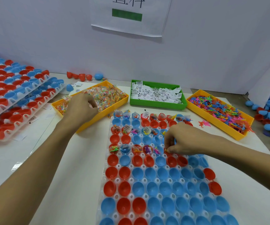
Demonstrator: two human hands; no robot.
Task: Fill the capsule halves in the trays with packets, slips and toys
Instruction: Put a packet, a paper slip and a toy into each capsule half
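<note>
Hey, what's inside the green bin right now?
The green bin holds a loose heap of small white paper slips with black print. The slips cover its floor, so anything beneath them cannot be seen.

Obscured and cropped items, head view

Right hand covers several capsule halves; what its fingertips pinch is indiscernible. Tray cropped at bottom edge (front row partial). Wall sign cut off above; slips print illegible.

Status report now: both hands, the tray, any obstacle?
Left hand grabbing packets in left yellow bin. Right hand pinching something small over a capsule half. Tray: some far rows filled, near rows empty. Nothing blocking.
</note>
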